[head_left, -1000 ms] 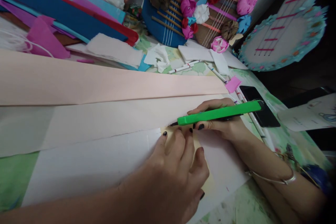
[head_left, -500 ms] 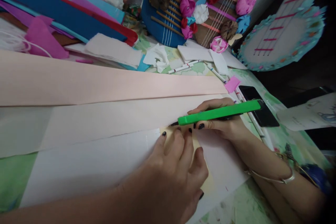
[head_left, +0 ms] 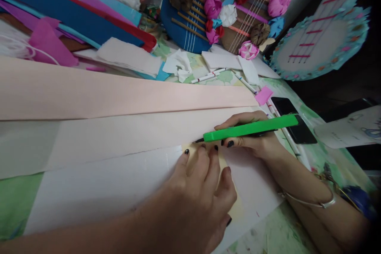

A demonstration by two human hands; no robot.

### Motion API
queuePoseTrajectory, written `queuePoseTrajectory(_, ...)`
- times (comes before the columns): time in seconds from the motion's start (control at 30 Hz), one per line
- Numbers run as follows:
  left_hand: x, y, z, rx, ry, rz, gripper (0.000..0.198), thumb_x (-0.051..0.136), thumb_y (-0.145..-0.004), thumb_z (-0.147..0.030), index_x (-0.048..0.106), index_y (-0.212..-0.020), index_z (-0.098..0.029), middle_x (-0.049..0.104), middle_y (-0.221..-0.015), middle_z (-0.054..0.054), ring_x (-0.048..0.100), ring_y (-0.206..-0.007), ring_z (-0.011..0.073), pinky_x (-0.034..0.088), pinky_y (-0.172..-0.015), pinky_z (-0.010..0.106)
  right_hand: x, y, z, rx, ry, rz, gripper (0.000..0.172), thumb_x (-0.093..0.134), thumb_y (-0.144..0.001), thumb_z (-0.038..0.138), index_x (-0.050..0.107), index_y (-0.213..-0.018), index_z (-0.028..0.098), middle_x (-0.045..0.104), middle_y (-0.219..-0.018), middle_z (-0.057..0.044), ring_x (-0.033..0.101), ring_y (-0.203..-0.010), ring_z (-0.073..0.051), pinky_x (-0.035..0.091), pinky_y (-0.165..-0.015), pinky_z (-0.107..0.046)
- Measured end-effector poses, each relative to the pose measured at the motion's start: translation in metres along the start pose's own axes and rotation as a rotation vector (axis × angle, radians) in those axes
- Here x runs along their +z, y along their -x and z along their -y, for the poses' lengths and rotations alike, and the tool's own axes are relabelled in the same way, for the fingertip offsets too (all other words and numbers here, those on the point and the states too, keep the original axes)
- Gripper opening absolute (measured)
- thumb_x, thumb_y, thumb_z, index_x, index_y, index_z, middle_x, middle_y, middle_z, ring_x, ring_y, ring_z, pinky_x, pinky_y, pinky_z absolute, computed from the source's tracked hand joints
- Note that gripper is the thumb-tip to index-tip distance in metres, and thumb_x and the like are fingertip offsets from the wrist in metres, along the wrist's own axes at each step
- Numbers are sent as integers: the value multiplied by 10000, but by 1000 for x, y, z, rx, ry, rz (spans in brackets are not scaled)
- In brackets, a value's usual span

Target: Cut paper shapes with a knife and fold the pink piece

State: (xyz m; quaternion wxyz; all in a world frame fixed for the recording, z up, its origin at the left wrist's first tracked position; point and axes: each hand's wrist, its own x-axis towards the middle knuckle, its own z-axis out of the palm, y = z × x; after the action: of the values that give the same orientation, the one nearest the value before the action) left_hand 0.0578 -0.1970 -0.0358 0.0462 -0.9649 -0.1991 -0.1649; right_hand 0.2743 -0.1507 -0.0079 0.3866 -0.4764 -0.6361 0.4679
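Observation:
My right hand [head_left: 247, 131] is closed around a green utility knife [head_left: 253, 127], its dark blade tip pointing left onto the paper. The tip meets the top edge of a pale yellow card [head_left: 223, 166]. My left hand [head_left: 199, 194] presses that card flat with spread fingers just below the blade. Under the card lies a white sheet [head_left: 104, 190]. A thin, translucent pale sheet [head_left: 119, 137] overlaps it, and its slightly ragged lower edge runs left from the card. Behind it stretches a folded pale pink paper strip [head_left: 125, 97].
Crepe paper [head_left: 74, 8] in blue, red and purple is stacked at back left. Decorated paper guitars [head_left: 187, 27] stand at the back. White markers [head_left: 208, 75], a pink scrap [head_left: 264, 95] and a black phone [head_left: 293, 121] lie beyond my right hand.
The utility knife and my right hand have shifted very slightly to the right along the card's edge. My left hand stays almost in place.

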Motion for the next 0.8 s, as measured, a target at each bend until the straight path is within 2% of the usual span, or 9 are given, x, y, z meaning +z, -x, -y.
queuePoseTrajectory(0.23, -1, 0, 0, -2, 4, -1, 520, 454, -906, -486, 495, -1262, -109, 496, -1353, 277, 510, -1210, 426, 461, -889, 551, -1, 1, -3, 41, 12, -6, 241, 849, -627, 340, 762, -828, 239, 777, -881, -39, 738, -789, -212, 614, -699, -296)
queuePoseTrajectory(0.43, -1, 0, 0, 0, 14, 8, 511, 451, -910, -475, 496, -1262, -107, 500, -1350, 278, 493, -1231, 426, 461, -888, 547, -4, 2, -11, 32, -79, -44, 293, 850, -630, 352, 757, -874, 218, 771, -887, -42, 729, -844, -215, 598, -728, -290)
queuePoseTrajectory(0.8, -1, 0, 0, -5, 0, 4, 527, 469, -900, -499, 493, -1266, -122, 503, -1359, 254, 501, -1224, 409, 448, -904, 543, -2, 2, -10, 26, -77, 7, 260, 847, -642, 314, 751, -858, 205, 776, -893, -53, 739, -795, -202, 614, -689, -276)
